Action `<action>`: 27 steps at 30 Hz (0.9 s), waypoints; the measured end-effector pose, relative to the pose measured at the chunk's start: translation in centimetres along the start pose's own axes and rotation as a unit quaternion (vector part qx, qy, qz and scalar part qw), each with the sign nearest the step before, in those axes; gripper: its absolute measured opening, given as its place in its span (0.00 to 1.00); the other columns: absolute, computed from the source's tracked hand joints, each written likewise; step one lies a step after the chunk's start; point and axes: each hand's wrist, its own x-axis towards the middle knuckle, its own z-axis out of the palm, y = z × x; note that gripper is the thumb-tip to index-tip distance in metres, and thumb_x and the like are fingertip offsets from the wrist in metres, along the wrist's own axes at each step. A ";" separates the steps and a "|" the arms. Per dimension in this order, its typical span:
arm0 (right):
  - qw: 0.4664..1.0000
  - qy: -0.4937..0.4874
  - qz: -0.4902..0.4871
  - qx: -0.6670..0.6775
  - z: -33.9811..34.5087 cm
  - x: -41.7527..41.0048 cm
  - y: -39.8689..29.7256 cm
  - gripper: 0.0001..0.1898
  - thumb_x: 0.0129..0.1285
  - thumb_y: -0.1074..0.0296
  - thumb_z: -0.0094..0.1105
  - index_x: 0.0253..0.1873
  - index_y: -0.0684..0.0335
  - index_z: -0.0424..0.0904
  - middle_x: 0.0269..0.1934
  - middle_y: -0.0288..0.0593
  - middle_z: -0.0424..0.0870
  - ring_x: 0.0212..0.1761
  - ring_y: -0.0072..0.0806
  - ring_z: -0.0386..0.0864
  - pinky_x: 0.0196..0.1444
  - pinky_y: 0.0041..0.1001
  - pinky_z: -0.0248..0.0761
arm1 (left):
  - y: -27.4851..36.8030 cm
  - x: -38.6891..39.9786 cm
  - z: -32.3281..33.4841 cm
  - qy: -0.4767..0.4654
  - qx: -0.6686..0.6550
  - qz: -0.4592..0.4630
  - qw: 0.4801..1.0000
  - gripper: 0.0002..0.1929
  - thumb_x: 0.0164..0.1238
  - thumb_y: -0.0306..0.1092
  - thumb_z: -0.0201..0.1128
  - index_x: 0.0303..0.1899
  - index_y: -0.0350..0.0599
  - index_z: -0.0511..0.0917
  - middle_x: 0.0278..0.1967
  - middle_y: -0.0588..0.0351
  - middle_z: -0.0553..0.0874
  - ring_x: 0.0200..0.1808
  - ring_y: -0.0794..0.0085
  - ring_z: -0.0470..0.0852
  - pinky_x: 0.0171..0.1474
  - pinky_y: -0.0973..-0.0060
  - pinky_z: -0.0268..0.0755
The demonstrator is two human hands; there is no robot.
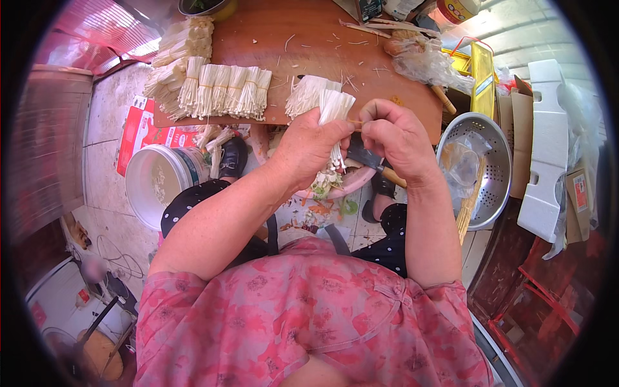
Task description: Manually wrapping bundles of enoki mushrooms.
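Note:
My left hand (314, 140) is wrapped around a bunch of enoki mushrooms (336, 107), its pale stems spread at the top and its small caps pointing down. Beside it, my right hand (399, 133) pinches a thin yellowish tie (357, 123) that runs to the bunch. Whether the tie goes all the way round is hidden by my fingers. Loose enoki (307, 94) lie just behind on the wooden board (319, 43). To the left, several tied enoki bundles (220, 92) stand in a row, with larger enoki clumps (181, 48) behind them.
A cleaver (365, 157) rests across a pink basin (355, 191) of trimmings below my hands. At left stands a white bucket (152, 186). On the right are a metal colander (500, 179) holding straw and a plastic bag, a yellow slicer (482, 80) and white foam (544, 150).

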 end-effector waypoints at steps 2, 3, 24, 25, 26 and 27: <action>0.999 0.007 -0.023 0.036 0.4 -0.2 0.0 0.04 0.58 0.70 0.55 0.35 0.63 0.77 0.25 0.31 0.77 0.26 0.13 0.72 0.24 0.16 0.60 | -0.5 0.4 -0.3 0.011 0.039 0.016 0.999 0.08 0.65 0.34 0.60 0.36 0.39 0.75 0.26 0.59 0.79 0.27 0.78 0.76 0.31 0.79 0.70; 0.992 -0.009 -0.019 0.126 0.8 -0.4 -0.3 0.04 0.59 0.71 0.54 0.35 0.64 0.77 0.26 0.33 0.78 0.24 0.14 0.72 0.22 0.15 0.61 | -0.6 0.5 -0.5 0.022 0.078 0.032 0.996 0.08 0.65 0.34 0.59 0.36 0.39 0.75 0.26 0.59 0.79 0.27 0.78 0.76 0.32 0.78 0.70; 0.977 -0.009 -0.119 -0.176 0.6 -0.9 0.7 0.25 0.55 0.69 0.71 0.58 0.60 0.74 0.43 0.37 0.79 0.40 0.20 0.77 0.44 0.22 0.73 | 0.5 -0.7 -0.8 -0.161 0.240 -0.018 0.957 0.12 0.66 0.30 0.56 0.49 0.40 0.77 0.39 0.56 0.84 0.42 0.73 0.80 0.47 0.73 0.74; 0.975 -0.044 -0.081 -0.203 0.4 -0.9 0.5 0.24 0.55 0.73 0.71 0.57 0.64 0.73 0.47 0.35 0.78 0.45 0.18 0.76 0.47 0.20 0.72 | 0.7 -0.8 -0.8 -0.180 0.281 -0.007 0.943 0.12 0.66 0.31 0.56 0.49 0.40 0.77 0.41 0.54 0.85 0.43 0.70 0.81 0.49 0.72 0.74; 0.975 -0.044 -0.079 -0.203 0.5 -1.0 0.3 0.24 0.55 0.73 0.71 0.57 0.64 0.73 0.47 0.35 0.78 0.45 0.18 0.76 0.47 0.20 0.72 | 1.0 -0.8 -0.7 -0.180 0.280 -0.008 0.943 0.12 0.66 0.31 0.56 0.49 0.40 0.77 0.41 0.54 0.85 0.43 0.70 0.81 0.49 0.72 0.74; 0.980 -0.045 -0.073 -0.182 0.5 -1.0 0.1 0.22 0.54 0.74 0.70 0.54 0.64 0.73 0.46 0.35 0.77 0.45 0.18 0.76 0.47 0.20 0.72 | 1.4 -0.8 -0.7 -0.185 0.323 -0.011 0.928 0.13 0.65 0.32 0.57 0.49 0.40 0.78 0.42 0.52 0.85 0.44 0.66 0.82 0.49 0.70 0.74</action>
